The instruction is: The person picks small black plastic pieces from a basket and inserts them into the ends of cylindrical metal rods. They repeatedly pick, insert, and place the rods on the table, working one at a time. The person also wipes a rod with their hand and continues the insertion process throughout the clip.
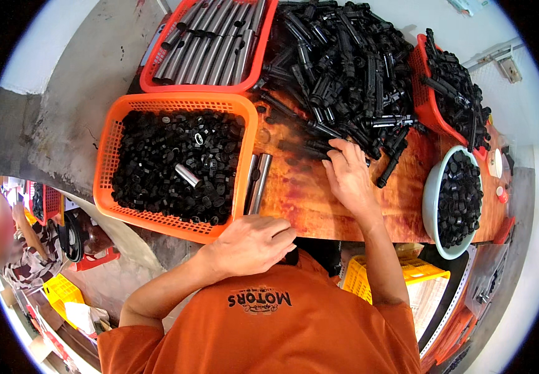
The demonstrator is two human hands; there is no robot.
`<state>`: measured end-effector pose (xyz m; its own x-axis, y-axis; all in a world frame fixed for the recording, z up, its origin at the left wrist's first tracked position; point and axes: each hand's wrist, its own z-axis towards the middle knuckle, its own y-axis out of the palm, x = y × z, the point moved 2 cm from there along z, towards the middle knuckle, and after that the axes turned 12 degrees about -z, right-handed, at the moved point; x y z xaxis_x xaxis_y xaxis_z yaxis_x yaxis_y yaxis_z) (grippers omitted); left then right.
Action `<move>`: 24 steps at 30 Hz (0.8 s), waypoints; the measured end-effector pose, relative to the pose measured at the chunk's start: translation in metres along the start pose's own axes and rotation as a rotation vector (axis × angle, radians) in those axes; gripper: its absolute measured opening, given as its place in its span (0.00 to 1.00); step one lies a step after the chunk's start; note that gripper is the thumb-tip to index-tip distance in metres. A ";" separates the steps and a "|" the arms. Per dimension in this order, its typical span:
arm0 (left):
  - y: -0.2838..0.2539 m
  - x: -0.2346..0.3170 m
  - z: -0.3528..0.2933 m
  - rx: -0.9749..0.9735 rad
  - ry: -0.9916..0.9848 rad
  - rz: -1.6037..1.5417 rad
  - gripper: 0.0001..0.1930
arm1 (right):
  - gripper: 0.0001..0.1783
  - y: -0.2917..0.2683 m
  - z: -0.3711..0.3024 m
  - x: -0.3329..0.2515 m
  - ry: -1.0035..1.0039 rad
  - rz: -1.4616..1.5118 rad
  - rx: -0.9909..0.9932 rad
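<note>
The right hand [349,177] reaches over the table [307,202], right of the orange basket [105,168], its fingers bent and close together at the near fringe of a heap of black tubular parts [344,68]; whether the grip pinches one, I cannot tell. The left hand [249,246] is curled just off the orange basket's near right corner, by the table's front edge; its palm is hidden, so I cannot tell whether it holds anything.

The heap spreads beyond and to the right of the orange basket, its parts pointing every way. One black part [393,157], right of the right hand, has its long axis slanting, near end toward the orange basket's side. Two metal tubes [260,184] lie just beside the orange basket's right wall, running front to back.

The table is glossy, reddish-brown and stained, with a bare strip running right from the orange basket, in front of the heap. Far to its right are a pale bowl [430,209] and a red basket [429,103]; just beyond it stands a tube-filled basket [201,88]. A grey wall [73,124] rises to its left.
</note>
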<state>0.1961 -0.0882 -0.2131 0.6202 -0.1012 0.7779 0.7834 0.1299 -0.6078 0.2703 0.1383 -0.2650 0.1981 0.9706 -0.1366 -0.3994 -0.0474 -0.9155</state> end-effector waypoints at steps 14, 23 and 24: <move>0.037 -0.012 0.017 -0.043 -0.294 0.160 0.26 | 0.11 -0.027 -0.082 0.011 0.284 0.172 0.131; 0.057 -0.023 0.029 0.404 -0.459 -0.504 0.27 | 0.09 -0.031 -0.102 0.014 0.348 0.294 0.051; 0.062 -0.026 0.034 0.468 -0.508 -0.740 0.31 | 0.09 -0.031 -0.100 0.011 0.346 0.330 0.050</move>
<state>0.2274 -0.0439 -0.2661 -0.1907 0.1049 0.9760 0.8023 0.5896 0.0934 0.3748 0.1270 -0.2760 0.3367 0.7697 -0.5423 -0.5318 -0.3198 -0.7841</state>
